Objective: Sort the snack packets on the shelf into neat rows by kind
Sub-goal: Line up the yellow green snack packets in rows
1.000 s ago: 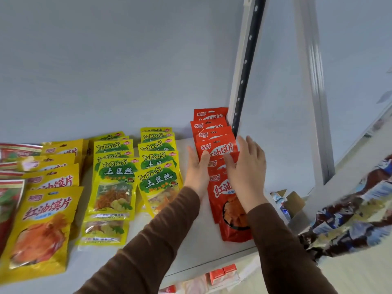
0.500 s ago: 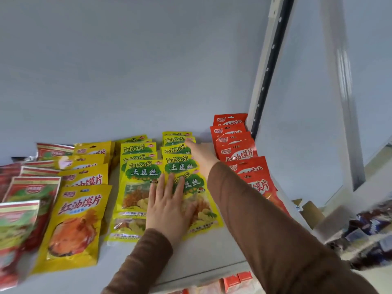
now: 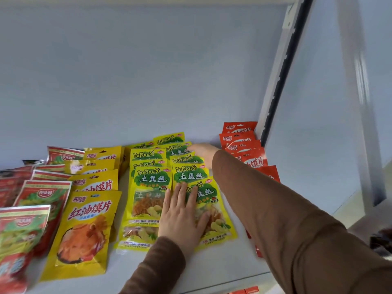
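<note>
my left hand [image 3: 182, 217] lies flat, fingers straight, pressing the front tudousi packets [image 3: 209, 211] near the shelf [image 3: 222, 270] edge, while my right hand [image 3: 202, 152] reaches far back to the right side of the same row; whether its fingers grip anything there i cannot tell. the row's long axis runs away from me, front to back, so i judge the right hand is the nearer one to square its rear end beside the red packets [image 3: 244, 145].

— Count by kind? 
— Green-and-yellow TuDouSi packets [image 3: 153, 183]: about nine showing, two rows. Orange-red packets [image 3: 240, 136]: six tops visible, one row. 
— The left side? 
— Yellow packets [image 3: 84, 232]: five. Red-and-green packets [image 3: 40, 196]: around six, some blurred.
</note>
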The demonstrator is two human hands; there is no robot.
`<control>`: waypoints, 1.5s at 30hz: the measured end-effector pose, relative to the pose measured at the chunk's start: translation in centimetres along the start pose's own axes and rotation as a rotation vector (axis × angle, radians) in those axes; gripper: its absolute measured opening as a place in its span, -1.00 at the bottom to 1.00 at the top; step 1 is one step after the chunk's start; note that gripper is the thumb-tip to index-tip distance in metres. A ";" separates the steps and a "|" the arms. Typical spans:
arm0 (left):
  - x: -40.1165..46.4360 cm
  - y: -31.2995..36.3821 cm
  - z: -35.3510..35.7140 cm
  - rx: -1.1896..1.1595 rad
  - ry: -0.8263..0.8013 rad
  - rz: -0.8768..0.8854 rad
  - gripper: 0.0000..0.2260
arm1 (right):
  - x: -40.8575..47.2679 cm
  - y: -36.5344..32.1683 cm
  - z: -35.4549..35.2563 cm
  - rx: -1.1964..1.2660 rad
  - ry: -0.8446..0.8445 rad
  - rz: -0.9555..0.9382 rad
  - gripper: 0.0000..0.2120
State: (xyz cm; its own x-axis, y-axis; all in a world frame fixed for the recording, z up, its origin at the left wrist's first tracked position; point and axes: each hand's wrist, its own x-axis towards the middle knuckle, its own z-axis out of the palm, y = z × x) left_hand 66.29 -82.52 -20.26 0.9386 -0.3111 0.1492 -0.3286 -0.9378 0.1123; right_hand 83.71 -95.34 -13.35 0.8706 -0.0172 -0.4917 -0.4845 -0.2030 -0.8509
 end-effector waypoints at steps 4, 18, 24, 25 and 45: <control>0.0 0.0 0.2 -0.006 0.000 0.003 -0.25 | 0.2 -0.9 0.2 -0.053 -0.034 0.033 -0.31; 1.3 2.5 -0.1 -0.100 -0.020 0.048 -0.27 | 0.7 -0.5 -3.2 -0.269 0.274 -0.096 -0.53; 6.7 0.0 -2.6 -0.704 0.079 -0.196 -0.47 | 0.6 0.2 -3.1 -0.132 0.285 -0.052 -0.58; 8.2 -0.2 -3.1 -0.825 0.014 -0.280 -0.43 | 0.6 0.3 -3.0 -0.121 0.275 -0.045 -0.58; 15.8 -2.2 -1.9 -1.389 0.104 -0.748 -0.20 | -0.5 1.4 -2.1 0.062 0.272 -0.171 -0.72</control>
State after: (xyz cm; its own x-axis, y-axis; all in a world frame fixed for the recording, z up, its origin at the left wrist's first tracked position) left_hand 81.63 -85.10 -16.30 0.9341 0.2042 -0.2928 0.2958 0.0167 0.9551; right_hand 82.77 -97.66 -13.96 0.9267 -0.2504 -0.2801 -0.3261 -0.1658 -0.9307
